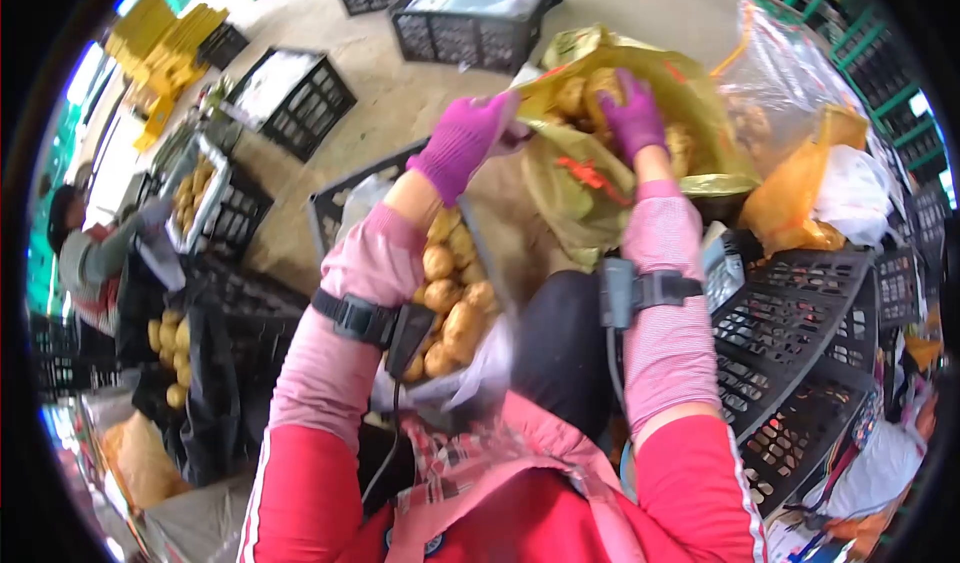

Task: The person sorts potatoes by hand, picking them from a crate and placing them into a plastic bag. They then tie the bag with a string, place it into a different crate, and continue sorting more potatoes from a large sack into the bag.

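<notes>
In a purple knitted glove, my left hand (pixel 468 145) is closed at the left rim of a yellow-green plastic bag (pixel 572 201) and appears to pinch its edge. My right hand (pixel 635 121), gloved the same way, reaches inside the bag's mouth with its fingers curled round a potato (pixel 603 89). More potatoes lie under and beside it in the bag. Below my left forearm stands a black crate (pixel 328 208) lined with white plastic, holding several potatoes (pixel 462 331). My palms and some fingertips are hidden.
Black crates (pixel 468 33) stand on the floor ahead, with another crate (pixel 290 108) to the left. At far left a person (pixel 95 263) works by a potato crate (pixel 228 208). Stacked black crates (pixel 790 313) and an orange bag (pixel 800 198) crowd the right side.
</notes>
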The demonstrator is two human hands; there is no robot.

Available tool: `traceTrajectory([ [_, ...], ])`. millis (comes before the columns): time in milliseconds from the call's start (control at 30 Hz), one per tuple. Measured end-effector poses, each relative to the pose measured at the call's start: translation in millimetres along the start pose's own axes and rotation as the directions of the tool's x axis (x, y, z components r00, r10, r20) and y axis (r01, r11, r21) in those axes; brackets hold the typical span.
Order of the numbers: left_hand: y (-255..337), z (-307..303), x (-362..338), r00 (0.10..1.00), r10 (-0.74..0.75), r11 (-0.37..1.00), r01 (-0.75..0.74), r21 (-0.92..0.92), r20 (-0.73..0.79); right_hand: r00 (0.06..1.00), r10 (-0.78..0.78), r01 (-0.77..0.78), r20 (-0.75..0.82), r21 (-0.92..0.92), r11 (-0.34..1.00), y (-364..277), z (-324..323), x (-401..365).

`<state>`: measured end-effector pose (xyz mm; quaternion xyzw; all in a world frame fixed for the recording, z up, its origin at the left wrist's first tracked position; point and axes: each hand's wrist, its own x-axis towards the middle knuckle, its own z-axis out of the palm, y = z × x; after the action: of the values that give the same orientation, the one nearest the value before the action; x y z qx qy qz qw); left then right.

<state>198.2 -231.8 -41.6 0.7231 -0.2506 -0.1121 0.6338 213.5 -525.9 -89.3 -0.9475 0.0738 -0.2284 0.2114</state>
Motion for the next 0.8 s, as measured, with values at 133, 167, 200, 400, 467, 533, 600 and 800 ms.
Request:
traceTrajectory([
  [133, 64.6, -40.7, -85.2, 0.986, -0.167, 0.942, 0.158, 0.297, 0.007, 1.000, -0.011, 0.011, 0.011, -0.015, 1.000, 13.6, -2.8, -2.5],
  [167, 75.5, -55.9, -110.1, 0.996, -0.089, 0.867, 0.070, 0.493, 0.016, 0.997, 0.006, -0.001, 0.072, -0.067, 0.998, 7.0, -17.9, -1.4],
  [200, 87.1, -71.6, -141.0, 0.999, -0.011, 0.742, -0.024, 0.670, 0.049, 0.992, 0.103, -0.093, 0.078, -0.124, 0.988, -20.0, -41.4, -7.0],
  [400, 90.2, -86.4, -321.9, 0.897, -0.356, 0.930, 0.367, -0.009, -0.263, 0.976, -0.151, 0.208, -0.156, 0.473, 0.856, -197.5, -30.9, -188.8],
  [467, 62.9, -75.1, -358.5, 0.795, -0.467, 0.875, 0.353, -0.330, -0.388, 0.880, -0.187, 0.092, 0.437, 0.230, 0.969, -215.8, 28.4, -249.4],
  [533, 38.3, -59.4, -380.0, 0.630, -0.602, 0.788, 0.372, -0.490, -0.490, 0.640, 0.106, -0.052, 0.761, -0.094, 0.994, -214.3, 67.1, -295.0],
  [600, 25.0, -48.2, -390.1, 0.685, -0.566, 0.807, 0.346, -0.479, -0.459, 0.539, 0.272, -0.011, 0.797, -0.317, 0.948, -203.9, 106.9, -326.2],
  [800, 4.6, -35.5, -400.0, 0.777, -0.471, 0.868, 0.323, -0.378, -0.418, 0.571, 0.110, -0.415, 0.813, 0.170, 0.894, -180.2, 117.3, -317.2],
])
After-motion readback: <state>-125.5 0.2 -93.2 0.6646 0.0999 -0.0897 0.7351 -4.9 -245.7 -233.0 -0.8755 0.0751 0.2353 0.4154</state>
